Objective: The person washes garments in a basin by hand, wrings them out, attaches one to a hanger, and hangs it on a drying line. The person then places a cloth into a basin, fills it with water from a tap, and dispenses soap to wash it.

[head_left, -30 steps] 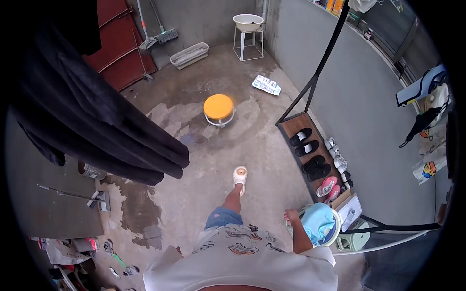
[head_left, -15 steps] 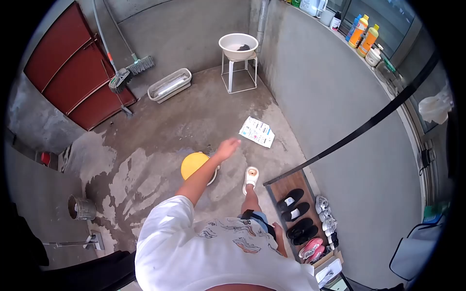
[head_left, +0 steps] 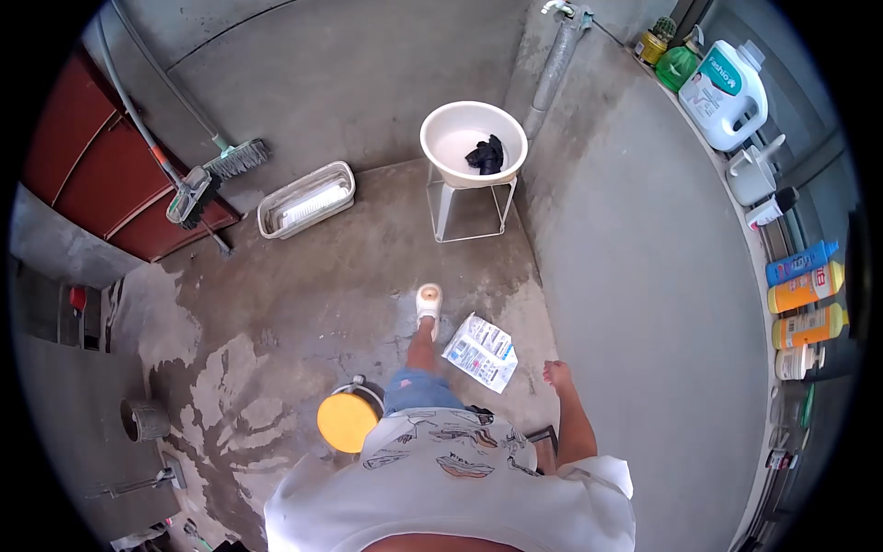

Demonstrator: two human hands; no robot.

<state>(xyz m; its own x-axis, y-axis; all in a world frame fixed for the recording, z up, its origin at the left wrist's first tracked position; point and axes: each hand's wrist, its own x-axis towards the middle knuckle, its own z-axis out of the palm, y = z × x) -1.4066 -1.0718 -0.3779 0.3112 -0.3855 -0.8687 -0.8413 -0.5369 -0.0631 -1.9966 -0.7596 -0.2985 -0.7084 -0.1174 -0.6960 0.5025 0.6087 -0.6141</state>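
Note:
My right hand (head_left: pixel 556 375) swings beside the grey wall, its fingers loosely curled with nothing seen in them. Just left of it, a white printed plastic bag (head_left: pixel 482 353) lies flat on the concrete floor. My left hand is out of view. By my left side stands a bucket with a yellow lid (head_left: pixel 347 422) and a pale handle. Ahead, a white basin (head_left: pixel 445 152) holds a bunched dark cloth (head_left: pixel 486 155). The basin rests on a white metal-legged stool (head_left: pixel 445 216) in the corner.
A long pale tub (head_left: pixel 342 175) lies against the back wall. Brooms (head_left: pixel 238 160) lean by the red door (head_left: pixel 55 147). On the right ledge stand a large white jug (head_left: pixel 722 101) and several bottles (head_left: pixel 808 288). A grey pail (head_left: pixel 145 419) stands at left. Parts of the floor are wet.
I have stepped forward towards the basin, which looks nearer. My left hand has gone from view, and my right hand has swung forward. The yellow-lidded bucket and the bag are now closer to me.

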